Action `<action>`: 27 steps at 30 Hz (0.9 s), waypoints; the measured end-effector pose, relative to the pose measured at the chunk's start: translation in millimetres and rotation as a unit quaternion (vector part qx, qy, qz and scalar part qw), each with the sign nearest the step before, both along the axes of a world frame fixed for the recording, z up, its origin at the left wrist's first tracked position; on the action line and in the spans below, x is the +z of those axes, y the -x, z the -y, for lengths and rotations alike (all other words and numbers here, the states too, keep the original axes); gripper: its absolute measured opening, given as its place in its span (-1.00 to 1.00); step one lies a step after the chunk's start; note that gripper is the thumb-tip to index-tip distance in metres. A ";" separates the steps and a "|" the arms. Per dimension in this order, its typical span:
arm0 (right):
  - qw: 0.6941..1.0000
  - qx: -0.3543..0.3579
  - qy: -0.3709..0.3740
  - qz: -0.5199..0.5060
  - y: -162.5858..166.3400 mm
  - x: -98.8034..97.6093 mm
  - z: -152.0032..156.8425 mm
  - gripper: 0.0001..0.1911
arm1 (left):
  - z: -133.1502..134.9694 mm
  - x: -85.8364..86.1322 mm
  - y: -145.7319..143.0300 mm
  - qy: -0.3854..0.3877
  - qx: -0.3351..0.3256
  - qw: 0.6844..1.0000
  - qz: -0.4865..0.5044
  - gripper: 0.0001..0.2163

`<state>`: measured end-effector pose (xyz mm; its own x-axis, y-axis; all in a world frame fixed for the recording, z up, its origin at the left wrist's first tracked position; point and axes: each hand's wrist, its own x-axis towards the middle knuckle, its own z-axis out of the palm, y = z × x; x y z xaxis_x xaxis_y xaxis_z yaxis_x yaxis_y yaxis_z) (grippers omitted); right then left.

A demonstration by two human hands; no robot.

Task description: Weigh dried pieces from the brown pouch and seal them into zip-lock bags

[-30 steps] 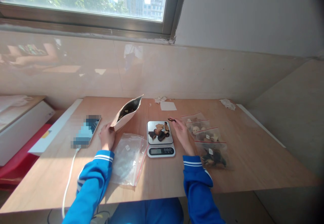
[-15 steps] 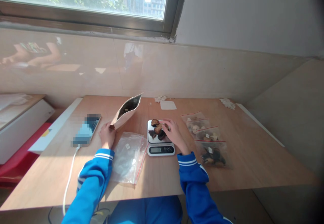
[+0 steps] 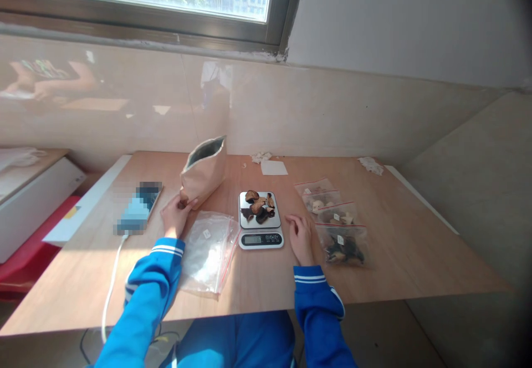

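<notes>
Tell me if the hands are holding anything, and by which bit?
The left hand holds the tan bag by its lower left corner; nothing shows in the right hand.

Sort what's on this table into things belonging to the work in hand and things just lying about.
In use:
Pale bag, gripped by the left hand
Scale
Dried pieces on the scale
Probably the filled zip bags on the right and the clear bag left of the scale

Lying about, it seems:
Phone, with white cable
White card
Crumpled white scraps
</notes>
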<state>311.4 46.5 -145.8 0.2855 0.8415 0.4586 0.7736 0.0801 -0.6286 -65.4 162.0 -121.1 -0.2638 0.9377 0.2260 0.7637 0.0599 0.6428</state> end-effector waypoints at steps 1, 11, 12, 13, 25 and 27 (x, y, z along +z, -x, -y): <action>1.000 0.004 0.005 0.005 1.0 -0.7 0.3 -0.68 | 0.8 0.7 -0.5 0.001 -0.007 1.000 0.007 -0.67; 1.000 0.007 0.004 0.026 1.6 2.7 -1.6 -0.69 | 1.8 5.3 -1.6 0.010 -0.018 0.999 -0.049 -0.58; 1.000 0.007 0.004 0.025 1.5 2.5 -1.6 -0.69 | 1.3 4.5 -1.3 0.011 -0.019 0.999 -0.048 -0.58; 1.000 0.006 0.004 0.024 1.5 2.4 -1.7 -0.69 | 0.8 3.7 -1.0 0.012 -0.020 0.999 -0.043 -0.58; 0.999 -0.009 0.017 0.031 -0.6 2.6 -3.6 -0.67 | 34.8 27.1 -12.0 -0.227 0.103 0.963 0.098 -0.68; 0.999 -0.005 0.017 0.030 -0.2 2.4 -3.3 -0.67 | 54.5 39.8 -17.9 -0.229 0.086 0.966 0.084 -0.75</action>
<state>311.6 49.9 -143.4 0.2670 0.8537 0.4472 0.8110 0.0516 -0.5827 -47.5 107.6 -81.3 -0.4762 0.6890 0.5464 0.6502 -0.1424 0.7463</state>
